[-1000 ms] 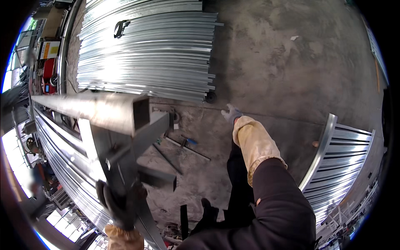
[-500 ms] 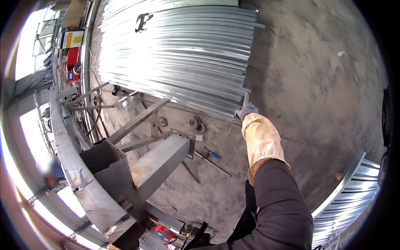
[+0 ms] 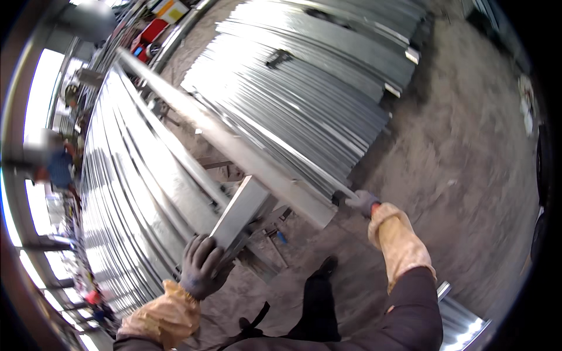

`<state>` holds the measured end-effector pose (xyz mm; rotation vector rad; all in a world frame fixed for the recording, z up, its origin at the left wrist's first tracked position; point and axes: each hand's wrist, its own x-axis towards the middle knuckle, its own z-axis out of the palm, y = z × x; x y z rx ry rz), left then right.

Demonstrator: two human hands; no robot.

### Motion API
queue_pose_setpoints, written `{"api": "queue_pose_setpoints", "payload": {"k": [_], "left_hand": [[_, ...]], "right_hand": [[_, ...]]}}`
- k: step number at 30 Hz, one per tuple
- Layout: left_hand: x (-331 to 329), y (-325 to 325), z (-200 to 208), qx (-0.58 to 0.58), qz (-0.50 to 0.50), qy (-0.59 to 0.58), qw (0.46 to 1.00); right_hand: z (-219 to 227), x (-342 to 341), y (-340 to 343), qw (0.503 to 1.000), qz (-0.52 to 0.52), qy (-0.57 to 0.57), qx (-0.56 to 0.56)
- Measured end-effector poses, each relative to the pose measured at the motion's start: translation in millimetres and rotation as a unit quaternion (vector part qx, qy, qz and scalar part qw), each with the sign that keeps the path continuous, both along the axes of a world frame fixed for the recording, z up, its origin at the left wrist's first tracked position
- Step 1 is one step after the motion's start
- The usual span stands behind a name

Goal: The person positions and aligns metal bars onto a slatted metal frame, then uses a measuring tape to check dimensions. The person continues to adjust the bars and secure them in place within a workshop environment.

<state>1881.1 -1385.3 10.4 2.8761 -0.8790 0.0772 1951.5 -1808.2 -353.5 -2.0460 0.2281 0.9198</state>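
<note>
My right hand, in a grey glove with a tan leather sleeve guard, is closed round the near end of a long thin galvanised profile. That profile lies along the near edge of a stack of silvery profiles. My left hand, gloved alike, has its fingers apart beside a grey box-section steel beam; whether it touches the beam I cannot tell. A wide, motion-smeared metal profile slants between my hands, in front of the stack.
More long silvery profiles lie at the left. A blue-handled tool is on the concrete floor. A red machine stands at the far left. Another metal stack is at the lower right. A person is at the left edge.
My left hand has come into view beside the beam. The right hand, earlier at the stack's corner with a finger extended, now grips a profile's end. The view has turned, and profiles now show at left.
</note>
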Motion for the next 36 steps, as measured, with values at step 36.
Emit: {"api": "queue_pose_setpoints", "payload": {"k": [36], "left_hand": [[-725.3,391.8,11.5,-0.243,0.445,0.072,0.859]], "right_hand": [[497.4,-525.2,401.4,0.870,-0.210,-0.228,0.384]]}}
